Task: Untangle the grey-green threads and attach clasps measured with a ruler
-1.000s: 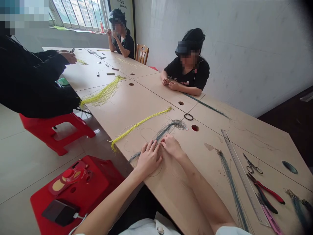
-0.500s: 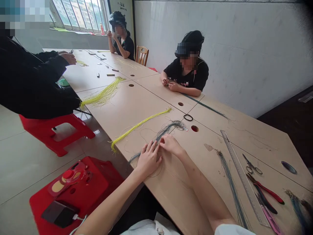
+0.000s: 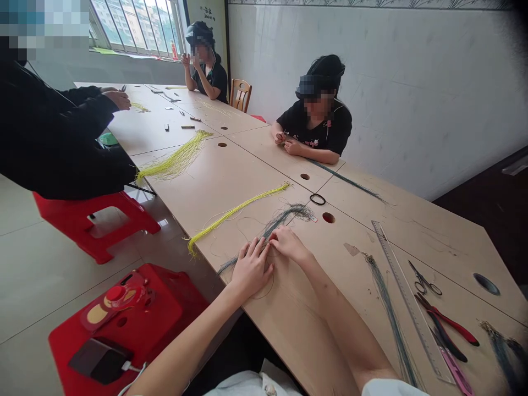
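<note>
A bundle of thin blue-grey threads (image 3: 274, 223) stretches across the tabletop, its tangled end (image 3: 303, 210) away from me. My left hand (image 3: 251, 269) lies flat with fingers spread, over the near part of the bundle. Just right of it, my right hand (image 3: 286, 243) is closed in a pinch beside the threads; what sits between its fingertips is too small to make out. A loose strand curves out under my left palm. Parallel to the bundle, beyond my left hand, is a yellow thread bundle (image 3: 239, 208).
On my right lie another blue-grey bundle (image 3: 388, 302), a clear ruler (image 3: 408, 297), scissors (image 3: 424, 280), red-and-black pliers (image 3: 445, 324) and a pink-handled tool (image 3: 456, 371). A black ring (image 3: 317, 199) rests near table holes. Red stools (image 3: 173, 308) stand left. Several people sit around.
Both my hands keep their places on the threads. The view has shifted very slightly; otherwise little differs.
</note>
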Available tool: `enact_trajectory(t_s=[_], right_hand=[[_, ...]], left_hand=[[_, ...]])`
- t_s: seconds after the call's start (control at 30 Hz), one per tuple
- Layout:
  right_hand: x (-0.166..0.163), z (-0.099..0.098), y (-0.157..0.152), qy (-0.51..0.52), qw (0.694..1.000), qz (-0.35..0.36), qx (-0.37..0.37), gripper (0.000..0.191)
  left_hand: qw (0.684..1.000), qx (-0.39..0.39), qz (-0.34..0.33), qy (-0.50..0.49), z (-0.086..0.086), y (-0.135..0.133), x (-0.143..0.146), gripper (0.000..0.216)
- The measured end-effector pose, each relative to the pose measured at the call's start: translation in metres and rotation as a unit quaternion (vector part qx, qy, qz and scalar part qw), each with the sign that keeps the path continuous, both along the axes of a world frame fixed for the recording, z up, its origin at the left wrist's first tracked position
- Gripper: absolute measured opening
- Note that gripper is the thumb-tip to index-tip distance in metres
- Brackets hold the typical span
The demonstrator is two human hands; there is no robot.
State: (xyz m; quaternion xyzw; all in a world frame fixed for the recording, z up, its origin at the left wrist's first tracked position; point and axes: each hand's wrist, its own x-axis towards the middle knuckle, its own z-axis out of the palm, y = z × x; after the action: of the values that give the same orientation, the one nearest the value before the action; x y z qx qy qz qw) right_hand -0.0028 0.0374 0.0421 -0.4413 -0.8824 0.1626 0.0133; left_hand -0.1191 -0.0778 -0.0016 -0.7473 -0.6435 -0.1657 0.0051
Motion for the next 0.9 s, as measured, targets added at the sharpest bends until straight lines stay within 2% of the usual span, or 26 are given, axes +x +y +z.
enact_trajectory(t_s=[0.67, 0.9], right_hand=[[0.004, -0.004, 0.01, 0.039, 0.998, 0.049, -0.022, 0.012], [0.007, 0.005, 0.014, 0.082, 0.991, 0.042, -0.092, 0.012]], left_hand=[[1.0, 0.001, 0.001, 0.007, -0.001, 0.001, 0.0, 0.052], [1.0, 0.001, 0.001, 0.017, -0.001, 0.0, 0.0, 0.052]])
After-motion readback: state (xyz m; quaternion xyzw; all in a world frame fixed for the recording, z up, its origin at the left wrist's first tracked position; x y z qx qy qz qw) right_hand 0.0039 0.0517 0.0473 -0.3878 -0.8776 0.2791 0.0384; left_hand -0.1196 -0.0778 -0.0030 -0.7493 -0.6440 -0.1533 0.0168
